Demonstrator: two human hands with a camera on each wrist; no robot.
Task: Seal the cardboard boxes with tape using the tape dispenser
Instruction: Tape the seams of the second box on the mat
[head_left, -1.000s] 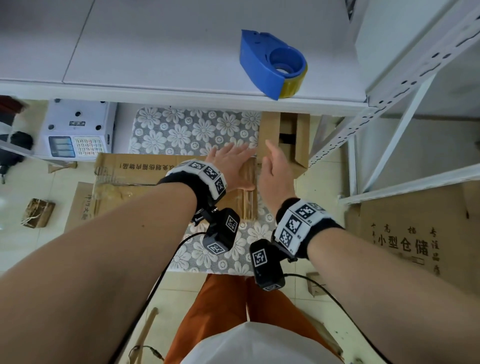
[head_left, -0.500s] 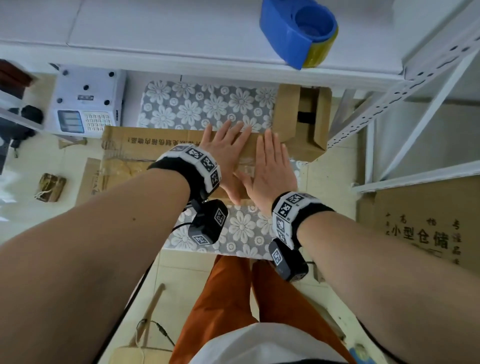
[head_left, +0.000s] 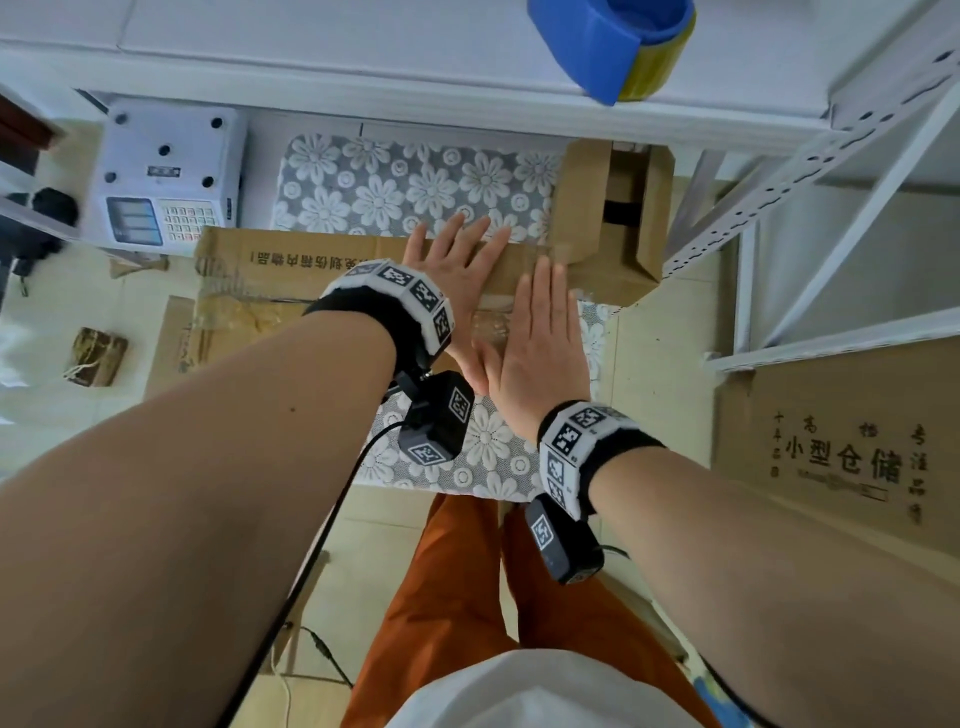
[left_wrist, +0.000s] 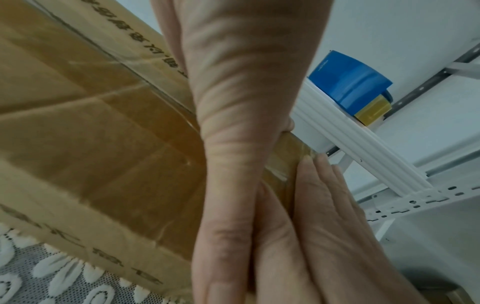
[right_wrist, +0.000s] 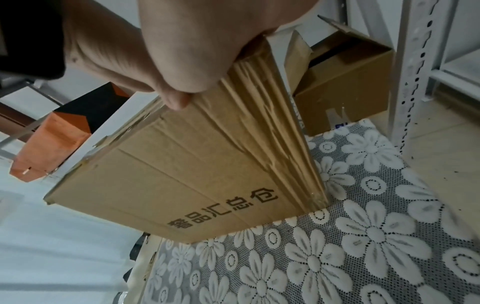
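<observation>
The fingers (head_left: 457, 244) of the left hand (head_left: 457, 280) lie straight and a little spread, flat on top of the cardboard box (head_left: 291, 270), their tips reaching past its far edge. The fingers (head_left: 545, 291) of the right hand (head_left: 540, 343) are straight and held close together, flat on the same top just beside the left hand; the two hands touch at the thumb side. Between and under them runs a strip of clear, wrinkled tape (head_left: 491, 325) along the top of the box. In the right wrist view the thumb (right_wrist: 176, 100) rests on the top edge of the box, and creased tape (right_wrist: 262, 123) runs down its end face. In the left wrist view the left hand (left_wrist: 241, 102) presses on the taped seam with the right hand (left_wrist: 324, 226) alongside it.

The box lies on a grey flowered cloth (head_left: 415, 182), low in front of the person's orange trousers (head_left: 467, 587). Touching its right end stands a smaller cardboard box (head_left: 623, 208) with its flaps open. The blue tape dispenser (head_left: 597, 47), with a yellowish roll in it, sits on the white shelf (head_left: 311, 47) above, well apart from both hands. To the left on the floor are a white scale with a keypad (head_left: 166, 176) and flat cardboard (head_left: 176, 332); to the right, a white metal rack (head_left: 831, 156) and a printed carton (head_left: 841, 447)
</observation>
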